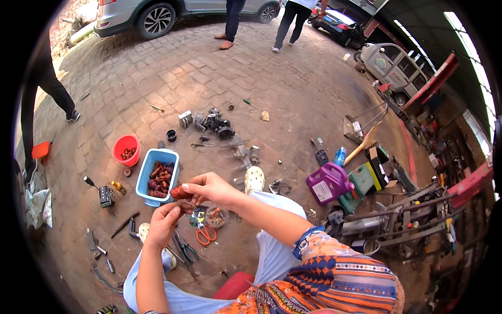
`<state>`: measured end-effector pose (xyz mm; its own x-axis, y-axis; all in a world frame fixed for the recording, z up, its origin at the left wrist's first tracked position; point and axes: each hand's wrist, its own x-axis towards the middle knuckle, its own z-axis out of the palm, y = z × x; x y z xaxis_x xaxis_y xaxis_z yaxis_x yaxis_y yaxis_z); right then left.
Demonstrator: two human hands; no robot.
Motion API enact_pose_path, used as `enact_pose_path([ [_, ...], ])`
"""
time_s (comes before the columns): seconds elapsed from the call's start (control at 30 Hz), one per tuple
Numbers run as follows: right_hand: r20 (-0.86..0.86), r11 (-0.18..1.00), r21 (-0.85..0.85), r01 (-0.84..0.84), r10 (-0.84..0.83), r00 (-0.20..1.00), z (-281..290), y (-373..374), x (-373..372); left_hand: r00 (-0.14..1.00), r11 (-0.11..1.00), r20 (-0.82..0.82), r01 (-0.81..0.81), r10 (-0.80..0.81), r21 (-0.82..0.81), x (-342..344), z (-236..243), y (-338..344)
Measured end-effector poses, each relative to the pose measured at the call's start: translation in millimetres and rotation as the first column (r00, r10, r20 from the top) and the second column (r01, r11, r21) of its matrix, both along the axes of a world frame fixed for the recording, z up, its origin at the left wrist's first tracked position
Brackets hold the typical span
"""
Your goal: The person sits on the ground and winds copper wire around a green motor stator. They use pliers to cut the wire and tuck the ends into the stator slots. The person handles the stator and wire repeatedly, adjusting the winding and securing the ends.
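A reddish-brown copper wire coil is pinched between the thumb and fingers of my right hand. My left hand is closed just below it, fingertips pressed together near the coil's lower side; what they grip is too small to make out. Both hands are at the near right corner of a light blue plastic basin. Several dark and copper-coloured coils lie in that basin. Under my hands on the ground are orange-handled scissors, pliers and a round clear tub of small pieces.
A red bucket with copper bits stands left of the basin. Dark motor parts lie ahead on the brick paving. Purple and green jugs stand right, beside metal scrap. People stand near a silver car; another person is at far left.
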<state>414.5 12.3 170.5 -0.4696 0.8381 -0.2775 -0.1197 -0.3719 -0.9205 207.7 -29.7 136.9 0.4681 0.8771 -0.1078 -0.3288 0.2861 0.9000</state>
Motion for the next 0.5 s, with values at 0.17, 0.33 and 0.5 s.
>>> enact_pose_path([
  [0.17, -0.203, 0.988, -0.141, -0.071, 0.041, 0.978, -1, 0, 4, 0.988, 0.993, -0.152, 0.021, -0.003, 0.118, 4, 6, -2],
  [0.33, -0.260, 0.990, -0.101, -0.102, 0.073, 0.963, 7, 0, 11, 0.968, 0.983, -0.197, 0.171, -0.156, 0.062, 4, -19, 3],
  [0.5, -0.070, 0.958, 0.072, -0.279, 0.284, 0.956, 10, 8, 28, 0.971, 0.995, -0.218, 0.086, -0.095, -0.052, -12, -37, 18],
])
